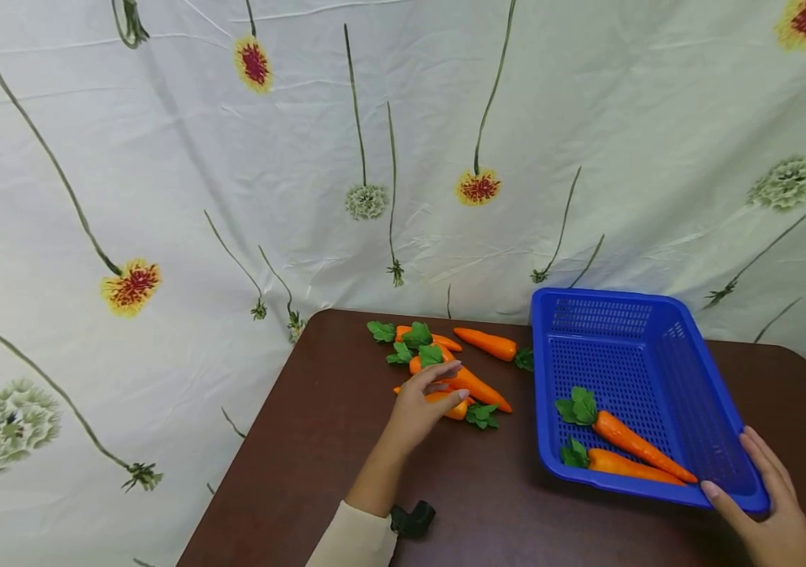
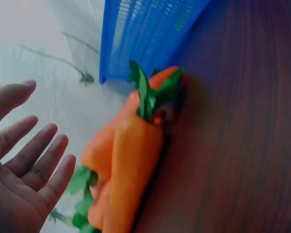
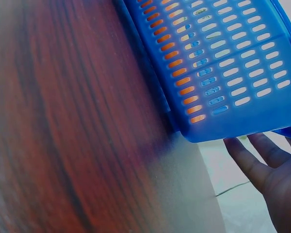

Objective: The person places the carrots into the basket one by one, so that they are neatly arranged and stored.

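My left hand [image 1: 420, 405] hovers over a loose pile of orange carrots [image 1: 477, 384] with green tops. In the left wrist view, its fingers [image 2: 43, 155] are spread, with a gap from the nearest carrot [image 2: 136, 160]. At the near right corner of the blue plastic basket [image 1: 711, 378], my right hand [image 1: 771, 504] holds the rim, thumb at the front side and fingers at the right side. Two carrots [image 1: 633, 441] lie inside the basket near its front wall. The right wrist view shows fingertips [image 3: 235, 148] touching the basket's slotted wall [image 3: 233, 97] from outside.
One carrot [image 1: 488, 343] lies just left of the basket on the dark brown table [image 1: 303, 457]. A small black object [image 1: 413, 520] shows beside the left wrist. Behind the table hangs a pale flower-patterned cloth [image 1: 289, 157].
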Available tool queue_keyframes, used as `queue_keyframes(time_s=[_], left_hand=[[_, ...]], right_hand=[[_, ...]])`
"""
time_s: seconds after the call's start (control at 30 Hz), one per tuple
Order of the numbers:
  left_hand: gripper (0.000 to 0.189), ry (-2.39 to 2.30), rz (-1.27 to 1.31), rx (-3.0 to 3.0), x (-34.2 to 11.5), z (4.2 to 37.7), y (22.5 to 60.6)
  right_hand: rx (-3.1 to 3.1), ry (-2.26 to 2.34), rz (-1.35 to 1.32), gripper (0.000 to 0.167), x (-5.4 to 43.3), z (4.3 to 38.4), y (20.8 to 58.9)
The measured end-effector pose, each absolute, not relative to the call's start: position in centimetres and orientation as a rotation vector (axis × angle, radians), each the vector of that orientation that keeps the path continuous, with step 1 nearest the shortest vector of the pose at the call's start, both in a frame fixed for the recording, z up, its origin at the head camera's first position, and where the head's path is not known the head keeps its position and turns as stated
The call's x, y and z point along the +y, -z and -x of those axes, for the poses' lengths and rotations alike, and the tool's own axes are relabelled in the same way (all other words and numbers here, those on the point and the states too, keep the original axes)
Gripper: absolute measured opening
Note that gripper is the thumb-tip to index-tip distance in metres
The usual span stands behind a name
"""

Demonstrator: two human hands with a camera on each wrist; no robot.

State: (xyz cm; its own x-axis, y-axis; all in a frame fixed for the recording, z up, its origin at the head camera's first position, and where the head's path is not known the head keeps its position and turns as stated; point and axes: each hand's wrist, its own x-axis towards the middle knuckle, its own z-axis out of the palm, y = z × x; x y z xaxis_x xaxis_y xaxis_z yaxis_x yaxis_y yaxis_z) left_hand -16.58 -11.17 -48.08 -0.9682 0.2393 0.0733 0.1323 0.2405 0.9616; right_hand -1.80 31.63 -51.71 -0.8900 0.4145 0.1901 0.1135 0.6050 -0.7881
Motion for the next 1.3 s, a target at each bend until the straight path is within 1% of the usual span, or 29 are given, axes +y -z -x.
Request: queue_keyframes(time_s=[0.17,0.3,0.63,0.73,1.0,1.3], left_hand=[[0.052,-1.91,-0.353,2.423,-13.0,17.8,49.5],[0.048,-1.896,-0.328,2.448,-14.2,18.4,50.2],[0.049,-1.587,-0.157,2.725,-16.6,19.2,51.5],[0.049,-1.528,-0.107,2.723,-17.2,19.3,51.6],[0.047,-1.41,-0.027,2.694,-17.8,19.1,52.2],[0.043,-1.37,-0.04,2.682,-17.8,18.9,52.7]], right_hand=[[-2.478,-1.179,0.414,0.088,31.7,1.8,51.6],[-2.468,-1.173,0.384,0.088,31.7,1.8,51.6],[-2.481,-1.172,0.408,0.089,31.6,1.9,51.6],[-2.488,-1.176,0.399,0.089,31.7,1.9,51.6],[-2.497,-1.176,0.397,0.089,31.7,1.8,51.9],[-2.51,-1.184,0.417,0.089,31.7,1.8,51.8]])
